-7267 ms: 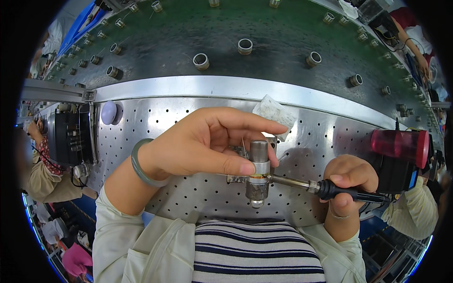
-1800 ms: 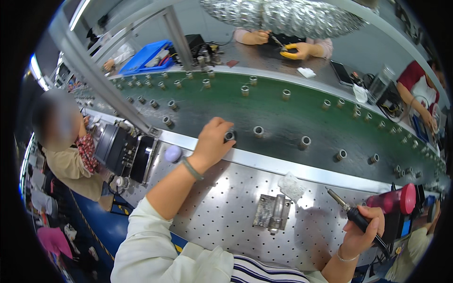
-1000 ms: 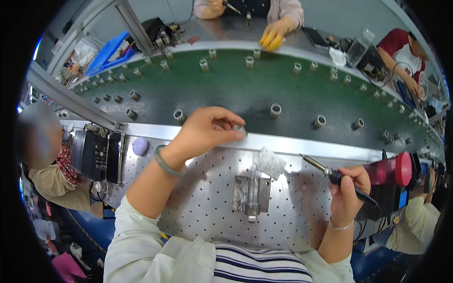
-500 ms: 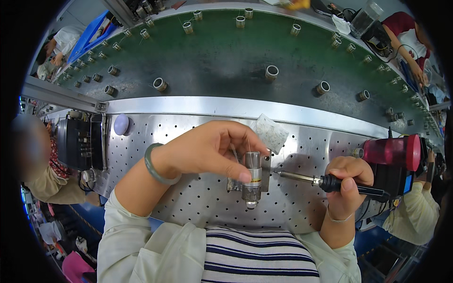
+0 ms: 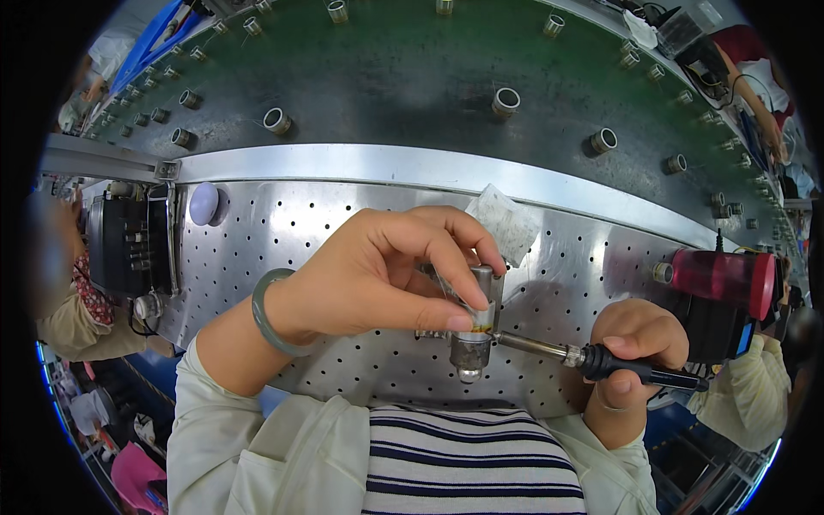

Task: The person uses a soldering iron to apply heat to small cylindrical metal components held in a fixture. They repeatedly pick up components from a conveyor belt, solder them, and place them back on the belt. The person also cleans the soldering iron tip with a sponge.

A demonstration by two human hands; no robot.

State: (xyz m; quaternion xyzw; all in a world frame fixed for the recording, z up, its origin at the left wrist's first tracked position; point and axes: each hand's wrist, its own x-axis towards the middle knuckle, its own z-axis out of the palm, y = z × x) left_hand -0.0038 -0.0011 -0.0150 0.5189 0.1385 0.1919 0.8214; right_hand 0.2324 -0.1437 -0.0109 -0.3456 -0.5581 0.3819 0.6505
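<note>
A short, silvery metal ring (image 5: 484, 318) with a yellowish line sits around a stained metal post (image 5: 470, 354), toward the tabletop's (image 5: 249, 257) near edge. The black-handled soldering iron (image 5: 546, 348) points leftward, tip at or just beside the ring.

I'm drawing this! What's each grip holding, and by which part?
The right grip holds a soldering iron by its black handle. The left grip seems to hold a metal ring by its outer side.

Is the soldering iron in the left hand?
No, the right hand holds the soldering iron, its tip pointing toward the left hand.
</note>
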